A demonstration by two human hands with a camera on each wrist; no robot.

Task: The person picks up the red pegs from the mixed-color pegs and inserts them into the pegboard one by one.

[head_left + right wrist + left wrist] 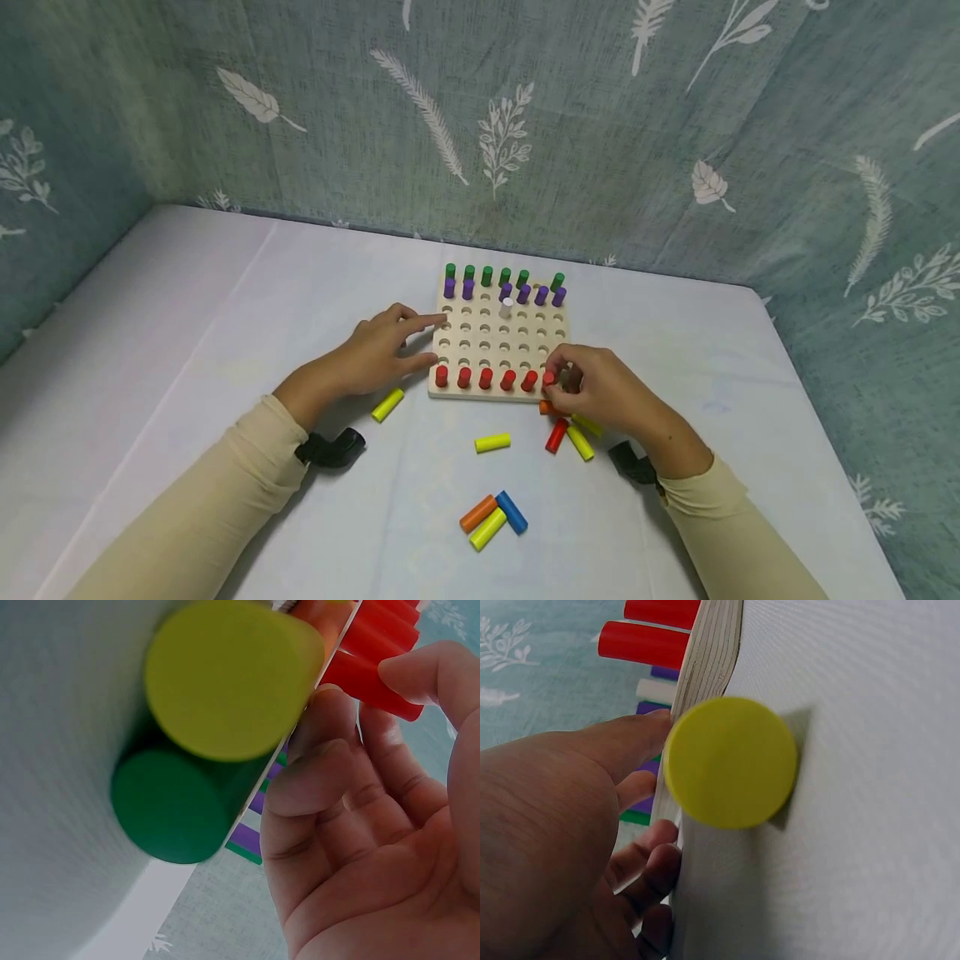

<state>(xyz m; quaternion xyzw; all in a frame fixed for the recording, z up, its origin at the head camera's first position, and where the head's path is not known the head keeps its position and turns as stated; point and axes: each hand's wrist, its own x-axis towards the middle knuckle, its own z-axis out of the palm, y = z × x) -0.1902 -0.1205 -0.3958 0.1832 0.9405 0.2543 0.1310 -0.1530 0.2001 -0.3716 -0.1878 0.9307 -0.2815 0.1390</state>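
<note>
A wooden peg board (476,396) with rows of holes lies on the table. My left hand (375,354) rests at its left side, index finger and thumb stretched to the edge. Over the front right corner my right hand (596,383) pinches a red peg (367,690) between thumb and fingers. That peg stands at the right end of the front row, beside several upright red pegs (486,378). Green pegs (487,275) fill most of the back row, with purple pegs (524,293) in front of them. One white peg (506,308) stands near the purple row.
Loose pegs lie on the white table (360,533): yellow (387,405) by my left hand, another yellow peg (492,442) in front of the board. An orange (477,513) and a blue peg (512,512) lie nearer. A green peg (169,806) lies under my right wrist.
</note>
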